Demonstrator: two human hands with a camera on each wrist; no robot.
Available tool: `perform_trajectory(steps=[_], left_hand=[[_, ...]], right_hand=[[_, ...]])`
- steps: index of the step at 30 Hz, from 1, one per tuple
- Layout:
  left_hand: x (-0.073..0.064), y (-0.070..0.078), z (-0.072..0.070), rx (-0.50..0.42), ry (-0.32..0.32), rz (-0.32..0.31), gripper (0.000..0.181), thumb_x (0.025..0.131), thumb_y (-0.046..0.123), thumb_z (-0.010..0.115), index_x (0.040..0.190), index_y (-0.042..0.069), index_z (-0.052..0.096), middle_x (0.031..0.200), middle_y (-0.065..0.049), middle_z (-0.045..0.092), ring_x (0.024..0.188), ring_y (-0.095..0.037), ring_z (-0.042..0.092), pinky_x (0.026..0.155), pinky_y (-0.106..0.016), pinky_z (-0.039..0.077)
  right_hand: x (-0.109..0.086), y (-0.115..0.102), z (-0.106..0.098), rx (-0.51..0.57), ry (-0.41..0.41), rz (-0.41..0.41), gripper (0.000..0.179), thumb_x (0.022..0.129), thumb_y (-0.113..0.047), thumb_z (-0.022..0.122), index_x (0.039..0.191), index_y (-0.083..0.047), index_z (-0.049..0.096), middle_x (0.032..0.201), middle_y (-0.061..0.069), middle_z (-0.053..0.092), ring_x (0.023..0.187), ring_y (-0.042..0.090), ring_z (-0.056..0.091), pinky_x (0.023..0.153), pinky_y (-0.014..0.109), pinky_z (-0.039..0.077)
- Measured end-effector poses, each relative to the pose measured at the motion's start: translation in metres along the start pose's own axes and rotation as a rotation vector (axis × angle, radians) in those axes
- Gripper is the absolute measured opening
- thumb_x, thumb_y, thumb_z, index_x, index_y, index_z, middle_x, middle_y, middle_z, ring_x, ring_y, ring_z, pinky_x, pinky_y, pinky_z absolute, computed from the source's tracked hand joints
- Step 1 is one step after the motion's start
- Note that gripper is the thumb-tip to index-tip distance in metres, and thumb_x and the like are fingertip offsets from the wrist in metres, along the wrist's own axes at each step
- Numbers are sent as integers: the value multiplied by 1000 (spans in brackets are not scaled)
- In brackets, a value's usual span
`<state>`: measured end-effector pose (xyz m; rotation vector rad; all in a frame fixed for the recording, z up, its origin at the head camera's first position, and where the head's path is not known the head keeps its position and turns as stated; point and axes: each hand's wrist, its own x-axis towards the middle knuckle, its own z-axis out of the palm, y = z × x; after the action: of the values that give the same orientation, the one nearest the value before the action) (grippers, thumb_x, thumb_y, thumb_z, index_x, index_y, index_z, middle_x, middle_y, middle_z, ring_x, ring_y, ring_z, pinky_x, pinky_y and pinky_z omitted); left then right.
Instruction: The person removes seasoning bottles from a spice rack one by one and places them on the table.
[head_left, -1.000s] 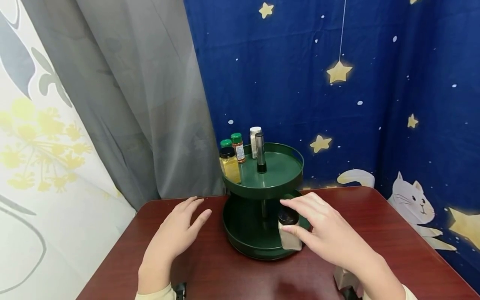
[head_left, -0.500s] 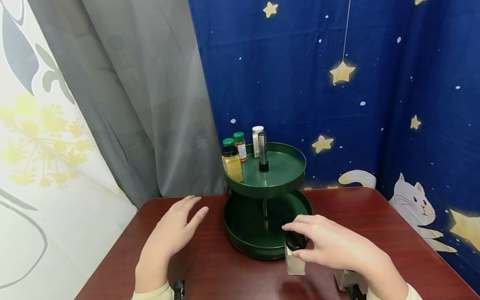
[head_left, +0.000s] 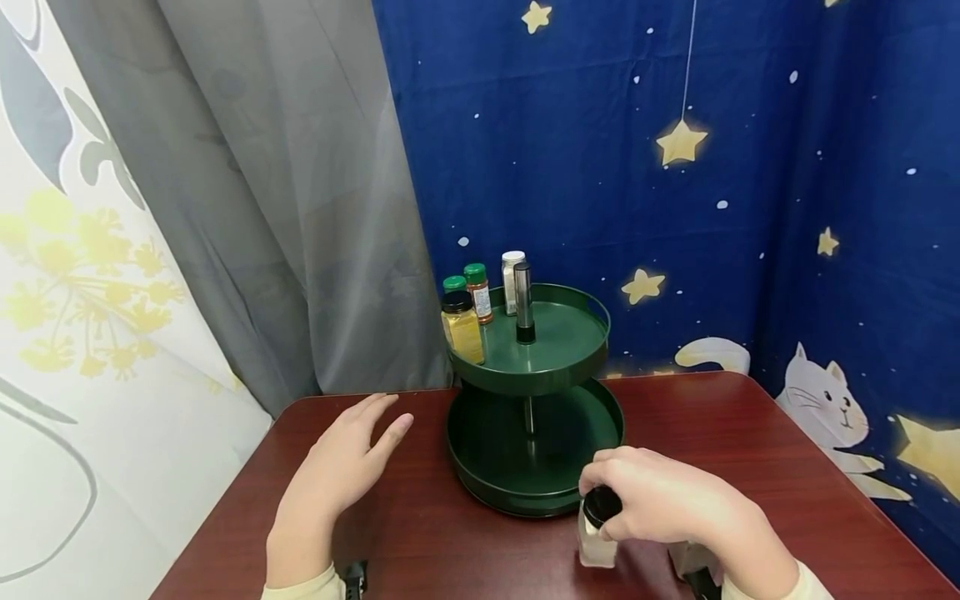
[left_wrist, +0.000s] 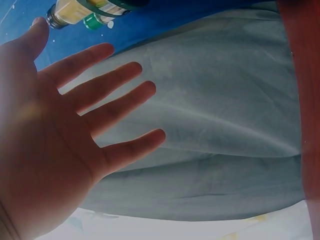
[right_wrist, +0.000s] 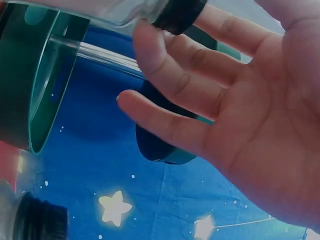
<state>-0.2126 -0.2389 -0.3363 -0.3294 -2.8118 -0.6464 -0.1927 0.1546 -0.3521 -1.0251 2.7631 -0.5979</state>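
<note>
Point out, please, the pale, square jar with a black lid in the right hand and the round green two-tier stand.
Pale jar [head_left: 597, 545]: head view, front of its body.
Green stand [head_left: 527, 383]: head view, upper tier's outer wall.

The head view was lit brightly and evenly, the pale curtain [head_left: 127, 433] being nearly washed out. Soft highlights were caught by the green upper tray [head_left: 562, 333], and a diffuse shadow was cast on the surface [head_left: 450, 558] beside the right grip [head_left: 667, 500]. Both wrist views were rendered dimmer and hazier; the left grip [left_wrist: 60, 125] was mostly shaded, and the dark cap [right_wrist: 42, 220] at lower left was softly blurred.
</note>
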Motion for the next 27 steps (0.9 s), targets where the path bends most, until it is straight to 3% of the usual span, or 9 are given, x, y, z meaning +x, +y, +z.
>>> perform_trajectory(steps=[6, 14, 27], left_hand=[[-1, 0, -1, -2, -11, -15, 76, 108, 68, 40, 158, 12, 52, 165, -17, 48, 155, -41, 44, 123, -66, 38], [-1, 1, -1, 4, -10, -19, 76, 108, 69, 40, 158, 13, 52, 164, -15, 50, 155, -39, 44, 124, -64, 38], [1, 0, -2, 1, -23, -25, 78, 108, 70, 39, 159, 13, 51, 165, -15, 49, 155, -40, 44, 124, -64, 37]], right_hand=[[0, 1, 2, 1, -76, 95, 31, 75, -14, 91, 88, -30, 69, 86, -16, 60, 77, 2, 52, 65, 23, 46], [0, 2, 3, 3, -114, 275, 34, 72, -11, 93, 90, -28, 69, 88, -13, 62, 81, 9, 54, 70, 30, 49], [2, 7, 4, 0, -106, 311, 37, 71, -2, 89, 91, -25, 69, 85, -9, 63, 76, 13, 56, 69, 31, 49]])
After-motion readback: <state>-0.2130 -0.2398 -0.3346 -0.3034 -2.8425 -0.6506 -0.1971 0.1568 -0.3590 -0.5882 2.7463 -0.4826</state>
